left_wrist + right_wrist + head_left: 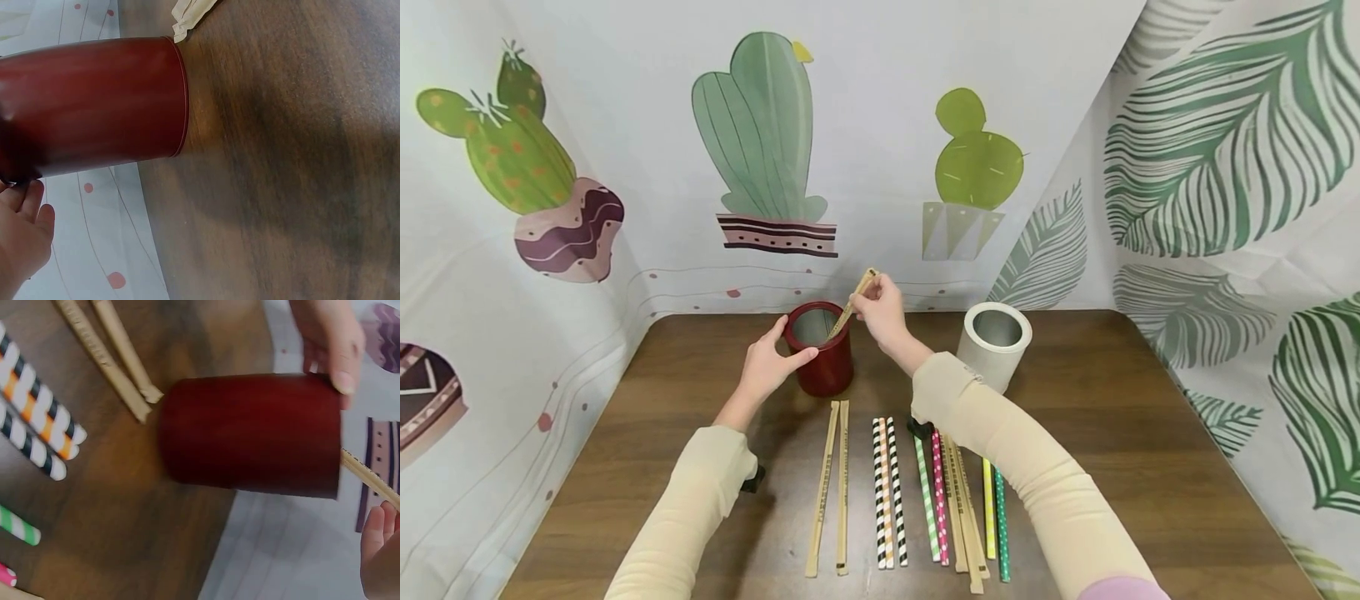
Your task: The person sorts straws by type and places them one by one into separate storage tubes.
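Note:
A dark red canister (826,371) stands upright at the back of the table, its round mouth facing up. My left hand (767,367) grips it near the rim, thumb at the front and fingers along the left side. Between the thumb and fingers of my right hand (883,315) is a paper-wrapped straw (370,479), pinched near its upper end. The straw slants down to the left, its lower end inside the canister's mouth. In the right wrist view the canister hides that lower end.
A white canister (996,346) stands to the right. Two wrapped straws (823,492) lie in front of the red canister. Further right are black-striped and orange-striped straws (887,492), then green, pink, yellow and teal straws (1002,525) beside more wrapped ones (966,533). A cactus-print cloth (880,167) hangs behind.

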The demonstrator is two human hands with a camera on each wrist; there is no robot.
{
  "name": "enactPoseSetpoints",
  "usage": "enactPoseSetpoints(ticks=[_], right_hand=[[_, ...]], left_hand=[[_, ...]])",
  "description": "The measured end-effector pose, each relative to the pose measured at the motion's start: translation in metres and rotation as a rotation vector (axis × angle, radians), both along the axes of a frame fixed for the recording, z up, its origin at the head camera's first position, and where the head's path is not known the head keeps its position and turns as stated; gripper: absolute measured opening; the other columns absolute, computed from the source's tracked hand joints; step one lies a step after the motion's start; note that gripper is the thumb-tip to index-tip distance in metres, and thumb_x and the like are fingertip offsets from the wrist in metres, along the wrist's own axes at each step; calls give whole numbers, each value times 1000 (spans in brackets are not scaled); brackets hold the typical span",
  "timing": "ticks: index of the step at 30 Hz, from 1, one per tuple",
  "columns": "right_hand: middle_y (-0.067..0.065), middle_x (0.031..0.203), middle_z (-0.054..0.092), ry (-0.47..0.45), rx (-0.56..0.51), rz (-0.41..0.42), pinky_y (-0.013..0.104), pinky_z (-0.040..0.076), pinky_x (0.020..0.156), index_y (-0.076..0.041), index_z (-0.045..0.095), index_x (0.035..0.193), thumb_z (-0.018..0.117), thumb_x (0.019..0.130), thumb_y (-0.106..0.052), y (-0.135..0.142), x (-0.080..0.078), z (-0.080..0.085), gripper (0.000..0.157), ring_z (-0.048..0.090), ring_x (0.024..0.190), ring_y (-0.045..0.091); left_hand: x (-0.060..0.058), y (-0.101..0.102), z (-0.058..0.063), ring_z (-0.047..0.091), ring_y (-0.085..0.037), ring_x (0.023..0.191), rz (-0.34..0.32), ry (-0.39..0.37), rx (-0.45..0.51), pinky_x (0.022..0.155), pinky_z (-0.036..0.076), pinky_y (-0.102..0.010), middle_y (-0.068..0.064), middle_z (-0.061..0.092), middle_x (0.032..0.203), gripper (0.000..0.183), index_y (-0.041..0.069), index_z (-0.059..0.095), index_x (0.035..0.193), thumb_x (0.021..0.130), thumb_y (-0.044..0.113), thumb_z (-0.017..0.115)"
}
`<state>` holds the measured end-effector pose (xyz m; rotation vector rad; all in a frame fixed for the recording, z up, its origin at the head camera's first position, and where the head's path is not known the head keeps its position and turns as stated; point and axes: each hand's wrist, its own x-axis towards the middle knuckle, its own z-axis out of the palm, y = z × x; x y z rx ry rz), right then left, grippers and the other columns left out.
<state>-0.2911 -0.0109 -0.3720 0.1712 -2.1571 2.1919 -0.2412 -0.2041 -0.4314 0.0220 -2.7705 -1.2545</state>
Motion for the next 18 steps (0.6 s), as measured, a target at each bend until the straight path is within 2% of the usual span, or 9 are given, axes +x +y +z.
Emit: enactPoseSetpoints(ticks=[6,11,15,18], right_hand=[[0,65,49,-16,128,89,38,51,60,0,50,81,59,78,1,0,9,-12,9,52,54,9],[-1,68,52,-134,170,173,28,50,56,-4,53,87,60,81,-6,16,14,-17,9,55,60,12],[-1,74,56,-224,167,239,28,51,55,-4,54,93,59,82,-7,34,19,-22,13,59,65,18],[0,76,56,-263,174,286,28,51,54,-3,53,96,58,82,-4,48,24,-28,15,59,63,17]], left_hand=[[0,0,-1,30,-29,130,-3,7,7,101,29,-49,-13,33,140,92,13,26,140,70,58,62],[0,0,-1,30,-29,130,1,4,12,101,29,-50,-13,33,140,93,13,26,140,69,60,62],[0,0,-2,30,-29,130,-1,1,21,101,29,-50,-13,32,141,93,12,25,140,69,59,62],[0,0,-2,29,-29,130,-8,1,25,101,29,-50,-12,32,141,93,13,25,140,69,59,63]])
